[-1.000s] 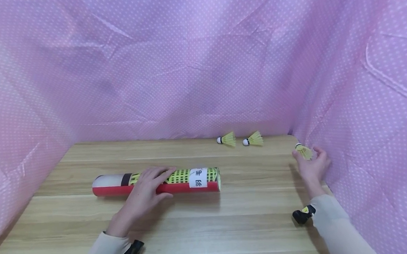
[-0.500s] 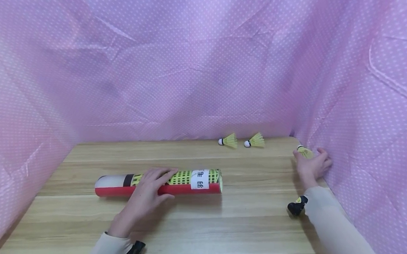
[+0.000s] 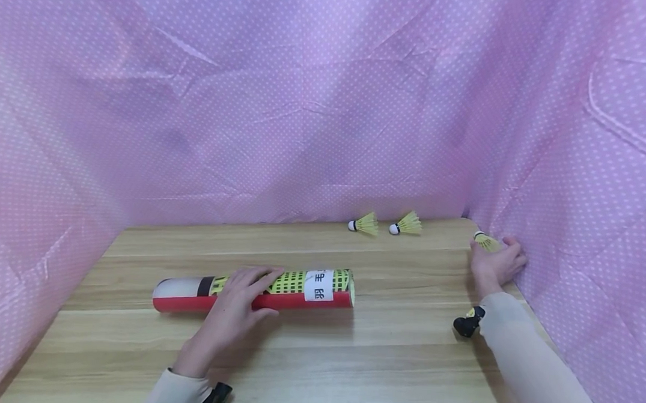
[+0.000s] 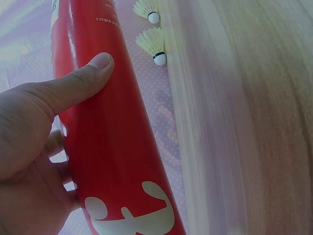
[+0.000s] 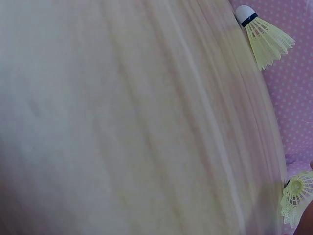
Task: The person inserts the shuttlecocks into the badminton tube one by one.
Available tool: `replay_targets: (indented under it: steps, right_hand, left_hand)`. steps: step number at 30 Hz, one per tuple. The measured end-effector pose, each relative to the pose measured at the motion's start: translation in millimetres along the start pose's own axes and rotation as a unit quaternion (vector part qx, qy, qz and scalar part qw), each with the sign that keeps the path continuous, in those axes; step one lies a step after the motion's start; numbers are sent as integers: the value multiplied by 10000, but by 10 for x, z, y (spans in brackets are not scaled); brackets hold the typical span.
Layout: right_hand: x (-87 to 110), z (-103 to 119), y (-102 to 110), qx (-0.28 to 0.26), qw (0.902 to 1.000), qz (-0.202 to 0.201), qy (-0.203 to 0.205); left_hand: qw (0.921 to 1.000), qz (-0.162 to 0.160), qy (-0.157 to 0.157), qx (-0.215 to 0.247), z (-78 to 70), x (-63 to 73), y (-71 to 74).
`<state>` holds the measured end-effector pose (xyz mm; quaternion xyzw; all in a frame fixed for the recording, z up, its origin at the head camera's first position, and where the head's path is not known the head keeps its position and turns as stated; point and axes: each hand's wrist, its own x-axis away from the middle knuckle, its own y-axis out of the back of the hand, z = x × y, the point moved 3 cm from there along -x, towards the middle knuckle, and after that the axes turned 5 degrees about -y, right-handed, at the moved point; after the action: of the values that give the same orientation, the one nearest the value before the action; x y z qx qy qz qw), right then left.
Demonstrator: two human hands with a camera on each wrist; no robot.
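Note:
My left hand [image 3: 237, 303] grips a red and yellow-green shuttlecock tube [image 3: 297, 299] lying sideways above the table. In the left wrist view the thumb lies across the tube's red side, with the other fingers mostly hidden behind it. At the far right corner my right hand [image 3: 496, 266] has its thumb and fingers about the skirt of a yellow shuttlecock [image 3: 485, 241], which the hand partly hides. The right wrist view shows only a bit of that hand, beside the skirt. Two more yellow shuttlecocks, a left one [image 3: 363, 224] and a right one [image 3: 407, 224], lie at the back edge.
The wooden table [image 3: 392, 361] ends at a pink dotted cloth [image 3: 305, 104] that hangs behind and at both sides. Close to my right hand the cloth's right wall [image 3: 586, 237] runs along the table edge.
My right forearm has shifted forward and the hand has sunk lower around the shuttlecock. The left hand and tube hardly differ; the whole view has drifted slightly.

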<state>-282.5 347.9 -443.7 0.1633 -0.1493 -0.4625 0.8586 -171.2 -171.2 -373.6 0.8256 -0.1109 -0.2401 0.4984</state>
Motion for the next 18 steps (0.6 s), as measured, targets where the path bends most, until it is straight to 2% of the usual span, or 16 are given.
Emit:
replay_targets:
  steps: [10,18]
  right_hand:
    - [26,-14,34,-413,9991,-33,23]
    - [33,-38,32,-462,9989,-44,58]
  left_hand:
    - [10000,-35,-57,-15,-12,4,1]
    - [10000,-59,-64,-31,-15,5,10]
